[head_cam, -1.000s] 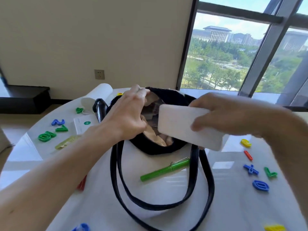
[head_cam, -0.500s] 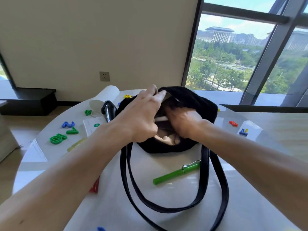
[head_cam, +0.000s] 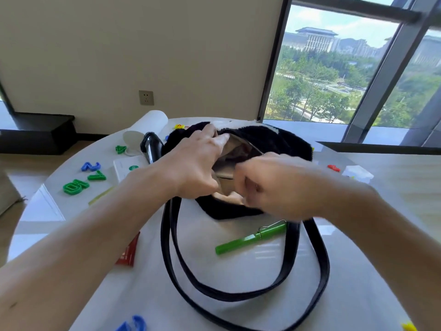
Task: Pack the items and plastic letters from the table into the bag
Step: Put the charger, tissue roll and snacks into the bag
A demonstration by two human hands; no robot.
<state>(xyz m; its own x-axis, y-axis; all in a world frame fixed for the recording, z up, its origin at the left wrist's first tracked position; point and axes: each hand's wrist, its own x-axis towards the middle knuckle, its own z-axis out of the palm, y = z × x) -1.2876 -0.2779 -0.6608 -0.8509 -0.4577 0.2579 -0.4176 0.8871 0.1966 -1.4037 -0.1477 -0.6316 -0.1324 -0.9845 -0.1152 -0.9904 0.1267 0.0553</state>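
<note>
At the mouth of the bag (head_cam: pixel 281 142), the fingers (head_cam: pixel 216 138) of the left hand (head_cam: pixel 195 166) curl over the far rim and grip it, and the opening gapes enough to show the pale lining and a run of zip. The right hand (head_cam: pixel 274 185) sits at the near edge of that opening with its fingers (head_cam: pixel 241 185) curled tight, but it is blurred and I cannot tell whether it has hold of anything. The black, fuzzy bag lies on the white round table (head_cam: pixel 358 283), and its two straps (head_cam: pixel 238 295) loop toward the near edge. A green pen (head_cam: pixel 250 238) lies across the space inside the loops, just below the right wrist. Left of the bag are a shiny black object (head_cam: pixel 151 146), a white roll (head_cam: pixel 152 119), a white card (head_cam: pixel 125 167), green numbers (head_cam: pixel 75 186) and a blue number (head_cam: pixel 90 166). A red packet (head_cam: pixel 127 252) shows from under the left forearm. Off to the right are a red letter (head_cam: pixel 333 167) and a small white box (head_cam: pixel 358 173).
</note>
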